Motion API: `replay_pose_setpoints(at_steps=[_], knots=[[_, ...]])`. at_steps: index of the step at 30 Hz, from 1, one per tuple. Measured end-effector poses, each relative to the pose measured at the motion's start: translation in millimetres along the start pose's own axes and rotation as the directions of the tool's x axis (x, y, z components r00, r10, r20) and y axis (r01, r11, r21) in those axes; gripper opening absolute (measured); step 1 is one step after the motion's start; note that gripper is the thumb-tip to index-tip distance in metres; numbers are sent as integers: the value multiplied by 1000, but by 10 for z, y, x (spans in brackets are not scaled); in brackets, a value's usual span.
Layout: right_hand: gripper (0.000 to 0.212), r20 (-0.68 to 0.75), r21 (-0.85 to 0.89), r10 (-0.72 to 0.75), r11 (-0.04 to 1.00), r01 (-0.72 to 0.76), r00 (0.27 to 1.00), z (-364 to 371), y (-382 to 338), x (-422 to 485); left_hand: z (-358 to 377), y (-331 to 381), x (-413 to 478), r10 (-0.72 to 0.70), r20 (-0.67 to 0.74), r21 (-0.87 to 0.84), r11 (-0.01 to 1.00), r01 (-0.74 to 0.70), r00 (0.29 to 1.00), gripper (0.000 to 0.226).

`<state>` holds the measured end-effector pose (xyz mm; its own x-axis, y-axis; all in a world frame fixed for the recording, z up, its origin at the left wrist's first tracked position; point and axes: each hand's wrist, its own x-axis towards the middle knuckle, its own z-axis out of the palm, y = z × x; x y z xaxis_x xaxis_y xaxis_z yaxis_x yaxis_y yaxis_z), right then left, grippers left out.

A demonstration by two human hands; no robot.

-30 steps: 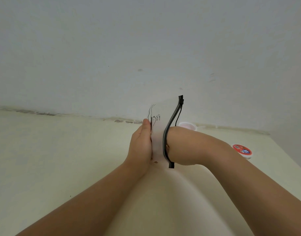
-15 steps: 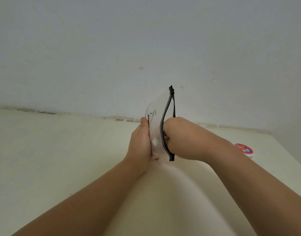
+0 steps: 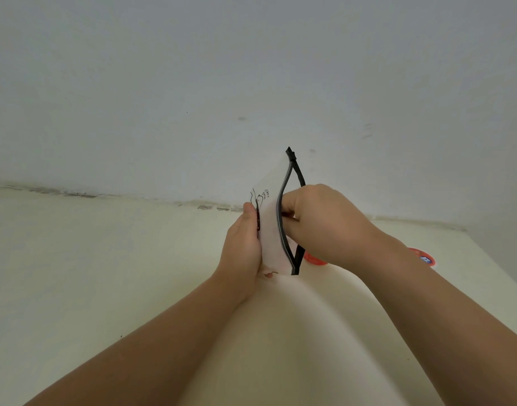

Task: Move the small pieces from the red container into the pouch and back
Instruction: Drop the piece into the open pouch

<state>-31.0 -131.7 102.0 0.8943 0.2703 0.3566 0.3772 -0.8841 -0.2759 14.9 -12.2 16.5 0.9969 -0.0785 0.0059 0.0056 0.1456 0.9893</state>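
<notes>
Item: white flat pouch with black zip (image 3: 270, 230), mouth gaping, held upright above the cream bench (image 3: 105, 273).
Left grip (image 3: 242, 244): wrapped round its closed edge.
Right grip (image 3: 318, 224): wrist-deep inside a second ago, now drawn back to the mouth, fingers curled; contents cannot be told.
Round red container (image 3: 315, 260): just beneath.
Judged: pieces coming back out.

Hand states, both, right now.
Left hand: closed on the pouch, gripping its side.
Right hand: curled, reaching into the pouch's open mouth; whether it holds anything cannot be told.
</notes>
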Motion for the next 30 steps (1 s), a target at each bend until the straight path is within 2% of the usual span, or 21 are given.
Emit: replay_pose_setpoints(at_steps=[4, 8, 10, 13, 16, 18, 20, 22, 30], knots=[[16, 77, -11, 8, 1000, -7, 997, -5, 11, -9, -5, -25, 19, 12, -2, 10, 1000, -12, 1000, 60], [19, -38, 184, -5, 983, 12, 999, -11, 43, -3, -9, -14, 20, -2, 8, -20, 1000, 2, 1000, 70], [24, -81, 197, -30, 979, 45, 996, 14, 30, -2, 5, -3, 4, -16, 21, -53, 998, 17, 1000, 75], [25, -72, 201, -38, 978, 52, 997, 17, 23, -7, 24, 29, -15, -37, -9, -72, 997, 36, 999, 67], [17, -82, 350, -18, 936, 46, 996, -58, 42, 3, 38, 65, -29, -46, -48, -86, 995, 42, 998, 65], [11, -125, 515, 48, 857, 24, 991, -156, 61, 19, 21, 66, -8, -55, -79, -90, 995, 48, 995, 66], [10, -152, 621, 140, 784, -16, 978, -280, 127, 39, 0, 55, 11, -68, -89, -131, 990, 56, 994, 59], [12, -112, 658, 217, 747, -91, 970, -399, 243, 41, -21, 14, 48, -81, -77, -148, 987, 69, 994, 59], [19, 119, 528, 400, 750, -399, 909, -335, 635, 57, -31, -27, 87, -80, -48, -145, 987, 72, 996, 59]])
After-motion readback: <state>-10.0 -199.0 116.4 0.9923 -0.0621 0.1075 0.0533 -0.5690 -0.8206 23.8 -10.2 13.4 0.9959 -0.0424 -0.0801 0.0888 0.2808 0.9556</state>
